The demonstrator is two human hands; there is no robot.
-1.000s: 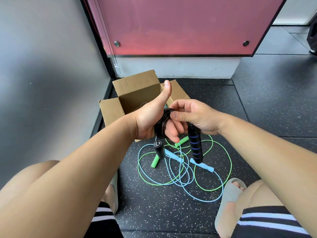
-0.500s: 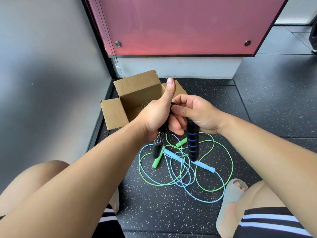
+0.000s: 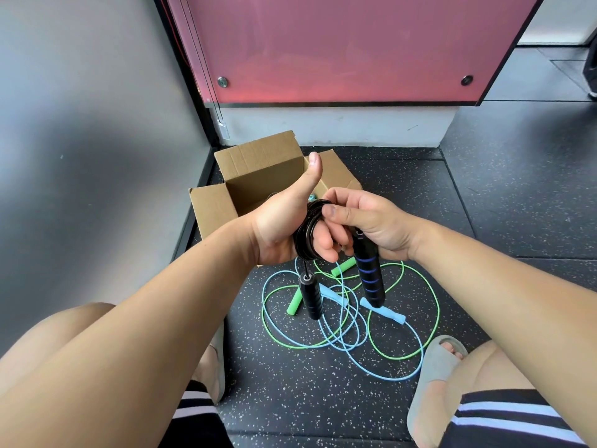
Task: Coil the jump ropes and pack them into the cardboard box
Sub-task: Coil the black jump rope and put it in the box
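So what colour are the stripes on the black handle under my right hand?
Blue rings around the black foam handle, seen best in the head view.

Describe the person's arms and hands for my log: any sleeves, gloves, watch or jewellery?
Both arms are bare right to the frame edge: no sleeve on the left forearm or the right forearm. The left hand and right hand are ungloved, with no watch, band or ring showing on the parts in view. The visible fingernails are short and unpainted.
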